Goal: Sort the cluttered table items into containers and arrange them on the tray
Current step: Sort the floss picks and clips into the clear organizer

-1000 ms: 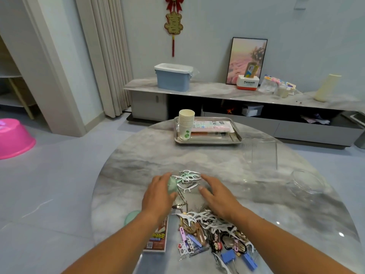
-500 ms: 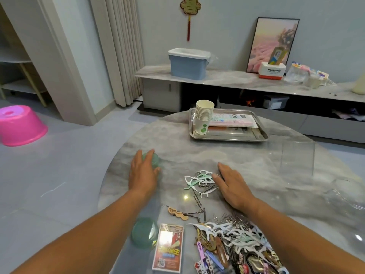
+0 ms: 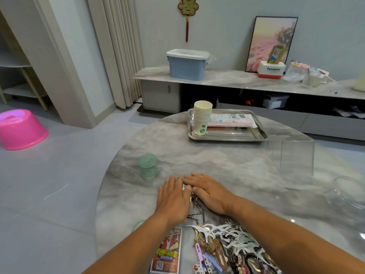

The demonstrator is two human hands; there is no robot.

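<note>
My left hand (image 3: 172, 196) and my right hand (image 3: 208, 189) lie flat side by side on the marble table (image 3: 227, 165), fingers straight, cupped over a small bunch of floss picks (image 3: 186, 189) that is mostly hidden. A small green plastic cup (image 3: 148, 166) stands upright to the left of my hands. A heap of floss picks, hair clips and pins (image 3: 227, 248) lies near the front edge, beside a card pack (image 3: 167, 252). The steel tray (image 3: 227, 135) at the far side holds a stack of paper cups (image 3: 202, 117) and a pink packet (image 3: 231, 119).
A clear square box (image 3: 292, 157) and a clear round dish (image 3: 347, 192) stand at the right of the table. A green lid (image 3: 138, 225) peeks out beside my left forearm. Beyond are a low cabinet with a blue bin (image 3: 187, 64) and a pink basin (image 3: 20, 129) on the floor.
My left hand let go of the green cup, which now stands alone at the left, and came back to the floss picks. Both hands have closed in over the small bunch.
</note>
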